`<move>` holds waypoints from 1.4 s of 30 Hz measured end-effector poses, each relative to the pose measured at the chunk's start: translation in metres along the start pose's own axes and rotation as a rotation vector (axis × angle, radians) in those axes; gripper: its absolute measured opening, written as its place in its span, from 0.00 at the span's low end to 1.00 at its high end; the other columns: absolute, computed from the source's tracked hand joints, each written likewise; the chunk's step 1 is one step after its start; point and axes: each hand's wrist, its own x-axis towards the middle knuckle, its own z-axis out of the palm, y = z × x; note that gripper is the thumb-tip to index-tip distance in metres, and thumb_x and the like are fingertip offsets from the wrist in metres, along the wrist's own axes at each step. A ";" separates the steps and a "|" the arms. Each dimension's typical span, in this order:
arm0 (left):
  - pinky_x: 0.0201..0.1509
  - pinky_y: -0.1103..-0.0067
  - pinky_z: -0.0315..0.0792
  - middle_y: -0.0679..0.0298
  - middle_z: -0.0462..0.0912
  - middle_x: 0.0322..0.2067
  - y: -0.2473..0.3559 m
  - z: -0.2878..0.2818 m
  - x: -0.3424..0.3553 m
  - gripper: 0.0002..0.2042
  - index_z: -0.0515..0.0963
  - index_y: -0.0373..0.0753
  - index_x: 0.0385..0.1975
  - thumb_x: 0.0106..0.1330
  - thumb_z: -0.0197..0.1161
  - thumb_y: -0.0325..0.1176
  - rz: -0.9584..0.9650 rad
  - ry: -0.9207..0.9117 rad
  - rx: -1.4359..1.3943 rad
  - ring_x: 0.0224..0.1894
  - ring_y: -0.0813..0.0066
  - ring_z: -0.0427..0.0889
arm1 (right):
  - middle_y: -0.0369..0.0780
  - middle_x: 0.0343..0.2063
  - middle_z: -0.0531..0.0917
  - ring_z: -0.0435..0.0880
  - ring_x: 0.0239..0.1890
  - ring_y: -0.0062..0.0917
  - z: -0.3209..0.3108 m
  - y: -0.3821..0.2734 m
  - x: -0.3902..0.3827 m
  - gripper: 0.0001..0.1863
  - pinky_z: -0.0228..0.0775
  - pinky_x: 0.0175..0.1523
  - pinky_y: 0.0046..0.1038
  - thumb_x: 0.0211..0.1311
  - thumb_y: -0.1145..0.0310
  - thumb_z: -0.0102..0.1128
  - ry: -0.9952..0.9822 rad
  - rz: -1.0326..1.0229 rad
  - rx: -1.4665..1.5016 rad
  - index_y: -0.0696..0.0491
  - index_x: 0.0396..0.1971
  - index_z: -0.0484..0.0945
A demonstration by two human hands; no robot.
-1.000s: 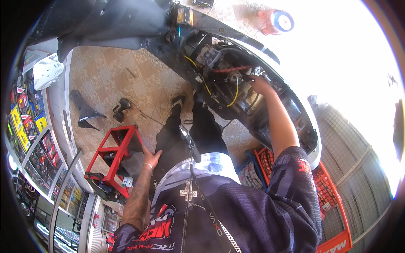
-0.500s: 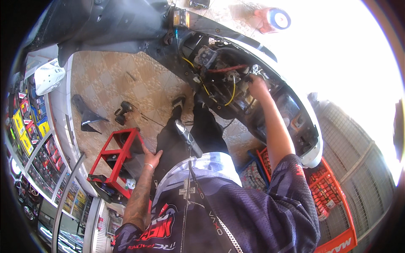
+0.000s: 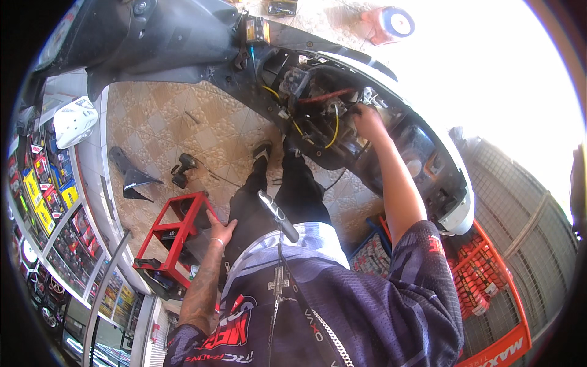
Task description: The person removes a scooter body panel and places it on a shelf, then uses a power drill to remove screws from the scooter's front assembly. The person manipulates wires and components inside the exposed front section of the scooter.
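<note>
My right hand (image 3: 369,124) reaches down into the open body of a motor scooter (image 3: 422,142), next to metal engine parts. Its fingers are bent together; what they grip, if anything, is hidden beneath them. A red hose (image 3: 329,96) and a yellow cable (image 3: 335,129) run just left of that hand. My left hand (image 3: 222,232) hangs beside my thigh with thumb and fingers apart, holding nothing, close to a red metal stand (image 3: 174,229). From a cord at my waist dangles a long silver and grey object (image 3: 278,216).
A battery (image 3: 257,30) sits on the scooter's frame. On the tiled floor lie a power drill (image 3: 182,170) and a dark plastic panel (image 3: 134,175). An orange rack (image 3: 507,300) stands right, a display case (image 3: 58,202) left. A red-and-white container (image 3: 391,25) stands beyond the scooter.
My right hand stays at the engine parts, its fingers slightly turned and lower in the bay. The whole view has shifted a little; my left hand stays beside my thigh.
</note>
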 end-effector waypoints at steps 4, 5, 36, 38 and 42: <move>0.68 0.74 0.63 0.41 0.42 0.73 -0.009 0.001 0.003 0.59 0.29 0.27 0.71 0.55 0.73 0.43 0.053 0.065 0.058 0.64 0.53 0.70 | 0.53 0.46 0.82 0.80 0.52 0.47 -0.004 -0.010 0.003 0.22 0.71 0.57 0.41 0.58 0.63 0.60 -0.040 0.101 -0.098 0.55 0.53 0.78; 0.67 0.73 0.64 0.41 0.42 0.73 -0.009 0.001 0.003 0.59 0.29 0.27 0.71 0.55 0.73 0.43 0.067 0.081 0.069 0.62 0.53 0.72 | 0.53 0.46 0.82 0.80 0.52 0.47 -0.006 -0.012 0.003 0.23 0.71 0.58 0.41 0.58 0.63 0.60 -0.072 0.140 -0.083 0.55 0.53 0.78; 0.36 0.78 0.75 0.61 0.76 0.39 0.148 0.052 0.014 0.41 0.52 0.42 0.71 0.60 0.71 0.35 0.915 -0.041 -0.132 0.29 0.80 0.75 | 0.47 0.39 0.85 0.85 0.42 0.38 0.058 -0.090 -0.128 0.17 0.75 0.49 0.35 0.56 0.66 0.68 0.333 -0.144 0.396 0.54 0.45 0.81; 0.36 0.80 0.75 0.62 0.76 0.40 0.172 0.064 0.002 0.38 0.57 0.42 0.69 0.61 0.70 0.34 0.985 -0.049 -0.141 0.29 0.82 0.75 | 0.47 0.38 0.85 0.85 0.40 0.38 0.058 -0.090 -0.130 0.16 0.75 0.48 0.35 0.56 0.65 0.68 0.352 -0.137 0.427 0.54 0.44 0.81; 0.39 0.80 0.76 0.61 0.78 0.42 0.218 0.087 -0.025 0.30 0.65 0.41 0.65 0.62 0.69 0.32 1.043 -0.057 -0.218 0.30 0.82 0.76 | 0.44 0.37 0.86 0.85 0.43 0.30 0.047 -0.087 -0.134 0.16 0.74 0.49 0.30 0.58 0.65 0.68 0.226 -0.064 0.430 0.56 0.44 0.80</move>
